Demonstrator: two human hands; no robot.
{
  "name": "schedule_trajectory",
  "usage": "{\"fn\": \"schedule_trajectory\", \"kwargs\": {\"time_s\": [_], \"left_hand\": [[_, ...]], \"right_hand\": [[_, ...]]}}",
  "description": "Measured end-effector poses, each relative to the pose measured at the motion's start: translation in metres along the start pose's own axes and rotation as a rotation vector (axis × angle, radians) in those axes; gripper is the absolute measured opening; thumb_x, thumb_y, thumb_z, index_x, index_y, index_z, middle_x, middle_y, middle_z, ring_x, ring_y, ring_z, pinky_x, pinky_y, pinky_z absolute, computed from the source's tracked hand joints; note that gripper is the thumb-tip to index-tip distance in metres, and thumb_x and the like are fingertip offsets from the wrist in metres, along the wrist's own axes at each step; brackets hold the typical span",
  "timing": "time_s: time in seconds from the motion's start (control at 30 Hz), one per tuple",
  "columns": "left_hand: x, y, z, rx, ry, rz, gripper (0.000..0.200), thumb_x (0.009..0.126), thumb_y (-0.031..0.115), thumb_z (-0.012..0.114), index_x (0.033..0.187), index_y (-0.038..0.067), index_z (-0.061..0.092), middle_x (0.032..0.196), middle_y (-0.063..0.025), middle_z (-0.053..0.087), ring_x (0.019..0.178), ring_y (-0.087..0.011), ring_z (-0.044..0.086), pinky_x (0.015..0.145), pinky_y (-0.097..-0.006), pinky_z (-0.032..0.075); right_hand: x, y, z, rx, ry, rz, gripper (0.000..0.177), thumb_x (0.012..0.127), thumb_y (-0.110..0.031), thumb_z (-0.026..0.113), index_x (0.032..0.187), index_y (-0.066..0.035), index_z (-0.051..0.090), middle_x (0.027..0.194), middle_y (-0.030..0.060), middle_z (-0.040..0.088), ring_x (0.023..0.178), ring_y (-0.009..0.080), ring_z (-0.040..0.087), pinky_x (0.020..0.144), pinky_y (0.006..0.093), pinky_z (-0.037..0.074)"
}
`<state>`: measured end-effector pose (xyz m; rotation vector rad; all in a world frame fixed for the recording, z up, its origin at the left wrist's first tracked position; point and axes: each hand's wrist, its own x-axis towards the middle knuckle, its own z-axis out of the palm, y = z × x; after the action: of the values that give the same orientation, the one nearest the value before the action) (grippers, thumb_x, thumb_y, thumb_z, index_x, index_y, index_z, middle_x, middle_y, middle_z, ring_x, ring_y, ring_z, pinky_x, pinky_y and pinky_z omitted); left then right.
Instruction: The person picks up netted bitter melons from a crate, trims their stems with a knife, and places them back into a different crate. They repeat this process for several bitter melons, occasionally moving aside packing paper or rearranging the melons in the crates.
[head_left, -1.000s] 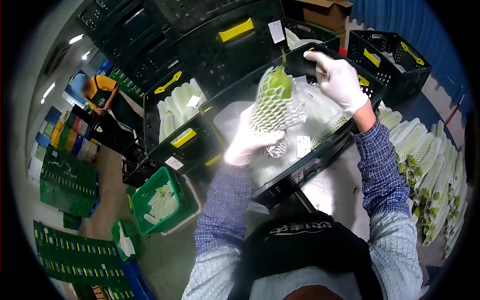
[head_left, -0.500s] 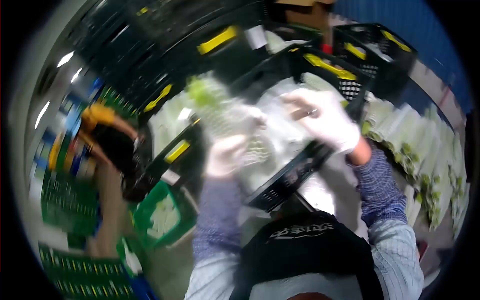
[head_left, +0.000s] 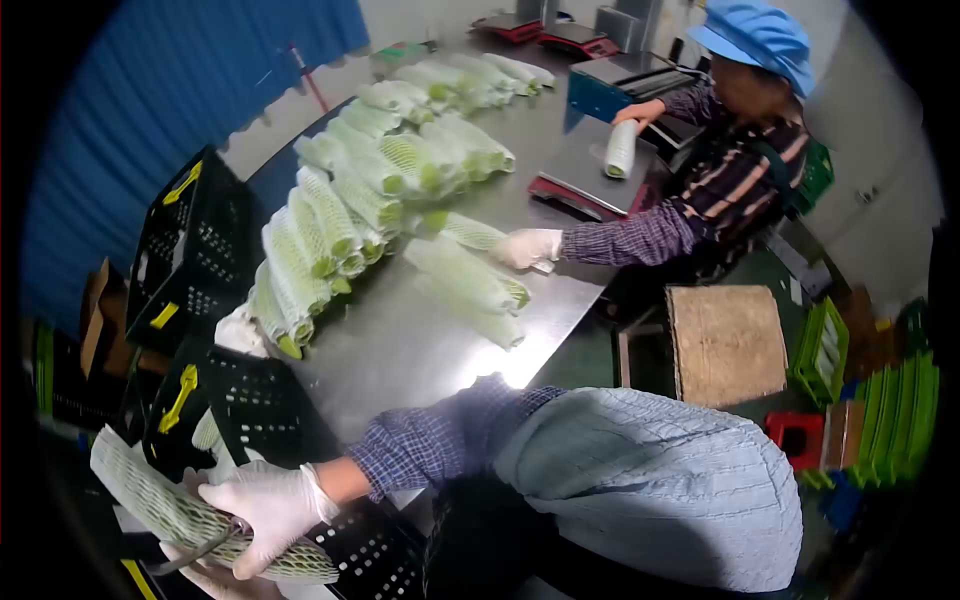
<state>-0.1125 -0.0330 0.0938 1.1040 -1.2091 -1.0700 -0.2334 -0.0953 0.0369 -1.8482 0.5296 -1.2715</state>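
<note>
At the lower left, a vegetable bundle in a white foam net sleeve point(head_left: 150, 490) lies slantwise over a dark perforated crate point(head_left: 375, 560). My right hand point(head_left: 268, 508), in a white glove, is closed over its lower part from above. Beneath the same bundle shows part of my gloved left hand point(head_left: 215, 578), its fingers against the underside; the rest is cut off by the frame edge. A thin dark curved metal tool point(head_left: 195, 558) sits at my right hand's fingers, its kind unclear. Another netted bundle point(head_left: 207, 432) shows inside the crate behind.
Many netted bundles point(head_left: 340, 200) lie in rows along the steel table point(head_left: 400, 360). Across it, a co-worker in a blue cap point(head_left: 755, 40) touches loose bundles and holds one over a scale point(head_left: 575, 195). A wooden-topped stool point(head_left: 728, 345) stands right; another crate point(head_left: 190, 260) left.
My view has swung right toward the table and co-worker. Earlier my hands were apart over the crate, the left with a netted bundle; now both are together at a bundle.
</note>
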Motion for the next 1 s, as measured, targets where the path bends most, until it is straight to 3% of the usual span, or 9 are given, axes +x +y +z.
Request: {"fn": "schedule_trajectory", "kwargs": {"time_s": [0.1, 0.17, 0.23, 0.4, 0.53, 0.7, 0.73, 0.83, 1.0], "left_hand": [[0.019, -0.001, 0.015, -0.033, -0.085, -0.049, 0.075, 0.097, 0.058, 0.044, 0.142, -0.001, 0.044, 0.143, -0.0196, 0.05, 0.129, -0.04, 0.049, 0.112, -0.0505, 0.039], [0.044, -0.006, 0.008, -0.082, -0.163, -0.252, 0.052, 0.101, 0.037, 0.044, 0.134, -0.003, 0.048, 0.139, -0.0226, 0.051, 0.127, -0.0356, 0.05, 0.108, -0.0468, 0.042], [0.044, -0.006, 0.022, 0.035, -0.239, -0.056, 0.047, 0.1, 0.031, 0.047, 0.133, -0.003, 0.049, 0.137, -0.022, 0.053, 0.127, -0.0337, 0.05, 0.109, -0.0452, 0.039], [0.032, -0.017, -0.022, 0.149, -0.231, -0.195, 0.045, 0.1, 0.022, 0.051, 0.136, -0.005, 0.048, 0.135, -0.0217, 0.054, 0.125, -0.0332, 0.053, 0.11, -0.0454, 0.04], [0.023, -0.014, -0.035, 0.192, -0.011, -0.32, 0.045, 0.098, 0.022, 0.05, 0.136, -0.003, 0.05, 0.132, -0.0195, 0.056, 0.121, -0.0316, 0.056, 0.109, -0.0421, 0.042], [0.03, -0.053, -0.123, 0.14, -0.203, -0.209, 0.057, 0.106, 0.037, 0.035, 0.145, -0.004, 0.041, 0.142, -0.02, 0.052, 0.127, -0.0245, 0.054, 0.113, -0.0373, 0.038], [0.026, -0.054, -0.126, 0.155, -0.193, -0.21, 0.059, 0.105, 0.039, 0.036, 0.145, -0.004, 0.041, 0.141, -0.0195, 0.053, 0.126, -0.0242, 0.055, 0.113, -0.037, 0.039], [0.018, -0.058, -0.14, 0.199, -0.175, -0.188, 0.061, 0.104, 0.042, 0.039, 0.144, -0.004, 0.042, 0.139, -0.0181, 0.055, 0.123, -0.0237, 0.057, 0.11, -0.0369, 0.041], [-0.004, -0.075, -0.169, 0.29, 0.023, -0.159, 0.063, 0.103, 0.045, 0.042, 0.142, -0.003, 0.046, 0.137, -0.0164, 0.057, 0.121, -0.0227, 0.059, 0.108, -0.0368, 0.042]], "right_hand": [[-0.018, -0.007, -0.042, 0.027, 0.074, 0.125, 0.066, 0.059, -0.047, 0.083, 0.093, 0.004, 0.058, 0.08, 0.0173, 0.067, 0.074, 0.0301, 0.069, 0.067, 0.0367, 0.053], [-0.037, 0.001, -0.076, 0.012, 0.101, 0.191, 0.068, 0.062, -0.05, 0.082, 0.101, 0.001, 0.061, 0.084, 0.0165, 0.069, 0.075, 0.0284, 0.069, 0.068, 0.0369, 0.054], [-0.064, 0.012, -0.111, -0.124, 0.115, 0.246, 0.065, 0.068, -0.048, 0.081, 0.104, 0.002, 0.061, 0.091, 0.0157, 0.071, 0.08, 0.0253, 0.07, 0.07, 0.0357, 0.054], [-0.15, 0.026, -0.165, -0.188, 0.156, 0.632, 0.065, 0.081, -0.025, 0.077, 0.134, 0.004, 0.052, 0.115, 0.0161, 0.069, 0.1, 0.0228, 0.067, 0.089, 0.0339, 0.055], [-0.177, 0.033, -0.194, -0.612, 0.099, 0.745, 0.067, 0.078, -0.043, 0.075, 0.13, -0.004, 0.057, 0.102, 0.0211, 0.07, 0.088, 0.0306, 0.069, 0.077, 0.0379, 0.055], [-0.18, 0.067, -0.199, -0.88, -0.061, 0.898, 0.071, 0.077, -0.056, 0.069, 0.13, -0.01, 0.058, 0.082, 0.016, 0.071, 0.073, 0.0339, 0.069, 0.067, 0.0445, 0.055], [-0.177, 0.063, -0.199, -0.809, -0.049, 0.992, 0.068, 0.074, -0.054, 0.068, 0.115, 0.0, 0.06, 0.081, 0.0187, 0.07, 0.075, 0.035, 0.069, 0.069, 0.0451, 0.055], [-0.196, 0.073, -0.216, -0.881, -0.01, 0.969, 0.061, 0.075, -0.053, 0.067, 0.11, -0.003, 0.062, 0.08, 0.0184, 0.069, 0.075, 0.035, 0.069, 0.07, 0.0444, 0.055], [-0.221, 0.067, -0.289, -1.097, 0.221, 1.02, 0.065, 0.073, -0.052, 0.071, 0.123, -0.011, 0.065, 0.098, 0.0169, 0.073, 0.088, 0.0321, 0.071, 0.08, 0.0403, 0.055]]}}
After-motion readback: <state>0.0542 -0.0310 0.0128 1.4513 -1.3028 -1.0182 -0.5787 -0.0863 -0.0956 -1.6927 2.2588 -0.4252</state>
